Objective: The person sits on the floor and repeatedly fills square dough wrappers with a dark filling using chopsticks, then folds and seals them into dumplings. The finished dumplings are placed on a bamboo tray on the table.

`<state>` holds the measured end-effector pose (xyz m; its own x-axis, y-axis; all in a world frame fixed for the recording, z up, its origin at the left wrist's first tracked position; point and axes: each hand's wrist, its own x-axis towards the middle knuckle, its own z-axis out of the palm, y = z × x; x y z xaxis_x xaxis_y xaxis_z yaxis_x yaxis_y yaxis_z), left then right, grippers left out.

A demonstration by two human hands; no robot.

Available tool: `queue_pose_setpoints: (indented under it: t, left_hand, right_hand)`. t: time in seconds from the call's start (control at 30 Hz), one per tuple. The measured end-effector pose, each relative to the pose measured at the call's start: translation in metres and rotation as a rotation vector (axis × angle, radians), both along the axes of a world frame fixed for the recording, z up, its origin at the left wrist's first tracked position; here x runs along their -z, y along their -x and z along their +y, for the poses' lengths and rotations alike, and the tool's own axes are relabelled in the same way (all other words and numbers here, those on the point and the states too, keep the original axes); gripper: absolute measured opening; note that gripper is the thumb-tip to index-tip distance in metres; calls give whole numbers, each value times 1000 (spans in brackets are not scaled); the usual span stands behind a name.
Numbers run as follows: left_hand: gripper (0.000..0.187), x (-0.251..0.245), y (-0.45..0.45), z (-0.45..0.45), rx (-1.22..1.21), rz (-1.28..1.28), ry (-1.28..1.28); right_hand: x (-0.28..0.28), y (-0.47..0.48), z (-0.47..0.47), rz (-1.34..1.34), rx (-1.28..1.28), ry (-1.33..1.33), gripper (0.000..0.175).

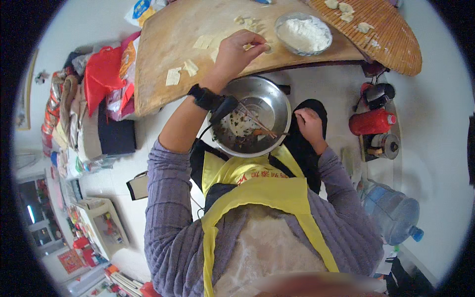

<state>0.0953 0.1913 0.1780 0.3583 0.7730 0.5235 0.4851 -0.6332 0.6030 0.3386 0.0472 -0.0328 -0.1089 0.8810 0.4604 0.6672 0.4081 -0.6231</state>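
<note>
My left hand (237, 52) is over the near side of the wooden board (159, 48), thumb and fingertips pinched on a small pale dough piece (268, 48), mostly hidden by the fingers. To its right stands a glass bowl of white flour (306, 35). Square dough wrappers (173, 76) lie flat on the board to the left, and small folded dough pieces (248, 23) sit beyond the hand. My right hand (310, 126) rests on my right knee, fingers curled, nothing visible in it. Between my knees a steel basin (274, 96) contains chopped filling (241, 128) and chopsticks (256, 118).
A woven round tray (393, 41) with several folded dough pieces (364, 27) overlaps the board's right end. Bags and cloth (105, 74) are heaped left of the board. Along the right wall stand a red bottle (371, 122), a glass pot (386, 146) and a water jug (393, 211).
</note>
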Motion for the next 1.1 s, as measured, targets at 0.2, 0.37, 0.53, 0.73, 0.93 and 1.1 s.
queue_pose_setpoints:
  t: [0.2,0.37,0.53,0.73,0.93,1.1]
  left_hand:
    - [20,3,-66,56,75,150,37]
    - [17,14,-99,90,93,488,7]
    - [18,23,-104,102,126,731,-185]
    - [16,12,-103,104,203,862,-132]
    - [19,-48,-99,109,233,458,72]
    - [24,-95,-139,132,117,259,-164]
  right_hand:
    - [2,-10,4,26,36,25,8]
    - [-1,-23,3,96,52,11,6]
    - [0,-31,-1,106,59,-10,10]
    - [-1,-34,-2,136,61,-28,7]
    - [-3,-33,-3,208,58,-60,9]
    - [-6,-35,-2,240,31,-8,9]
